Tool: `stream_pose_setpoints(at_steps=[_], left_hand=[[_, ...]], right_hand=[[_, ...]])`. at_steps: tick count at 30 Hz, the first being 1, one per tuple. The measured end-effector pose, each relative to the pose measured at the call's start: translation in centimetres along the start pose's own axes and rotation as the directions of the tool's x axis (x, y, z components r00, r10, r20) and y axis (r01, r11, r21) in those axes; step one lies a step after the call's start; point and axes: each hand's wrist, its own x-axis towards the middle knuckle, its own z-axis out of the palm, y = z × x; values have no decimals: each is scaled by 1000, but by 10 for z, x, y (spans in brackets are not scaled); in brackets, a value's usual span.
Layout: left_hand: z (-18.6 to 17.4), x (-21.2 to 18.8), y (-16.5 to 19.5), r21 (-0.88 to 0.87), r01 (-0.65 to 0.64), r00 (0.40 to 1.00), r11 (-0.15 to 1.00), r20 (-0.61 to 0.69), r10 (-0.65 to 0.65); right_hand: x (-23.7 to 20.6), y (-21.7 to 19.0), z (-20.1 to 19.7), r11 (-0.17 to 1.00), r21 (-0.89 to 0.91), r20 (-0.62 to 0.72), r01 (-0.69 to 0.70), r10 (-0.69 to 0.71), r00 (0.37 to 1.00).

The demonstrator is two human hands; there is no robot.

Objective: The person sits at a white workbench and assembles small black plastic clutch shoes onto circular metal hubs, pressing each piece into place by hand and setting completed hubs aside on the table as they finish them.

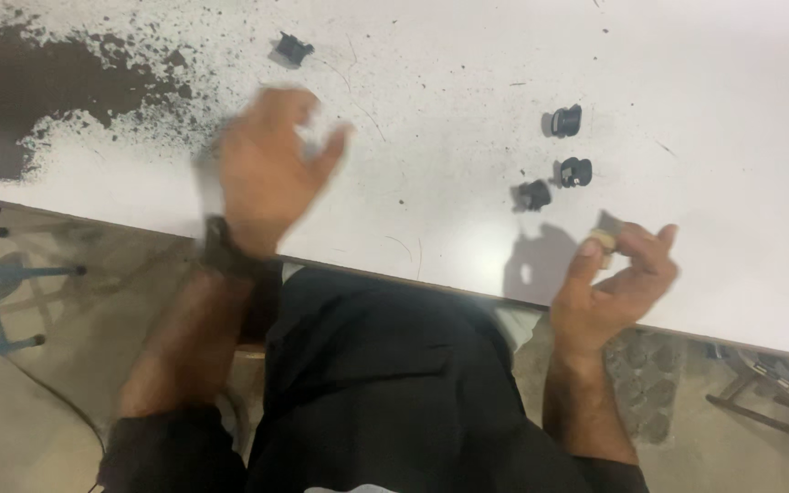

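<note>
My left hand [267,169] is blurred over the white table [468,100], palm down, fingers apart, holding nothing. A dark band sits on its wrist. My right hand [615,278] hovers at the table's near edge with thumb and fingers pinched on a small dark part with a tan piece at the fingertips [604,233]. Three small black plastic parts lie just beyond the right hand: one [565,120] farthest, one [576,172] in the middle, one [532,194] nearest. Another black part [293,47] lies beyond the left hand.
A wide dark stain with speckles [29,87] covers the table's far left. Below the table edge are my black-clothed lap [385,383], a tiled floor, a blue chair base [2,301] at left and a metal frame [769,393] at right.
</note>
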Motion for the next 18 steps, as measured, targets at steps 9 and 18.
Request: stream_pose_setpoints(at_steps=[9,18], left_hand=[[-23,83,-21,23,280,802,960,544,-247],[-45,5,82,-479,-112,748,871,536,391]], right_hand=[[-1,-44,-13,993,119,154,-13,-5,988],[26,-85,9,991,-19,599,133,-95,795]])
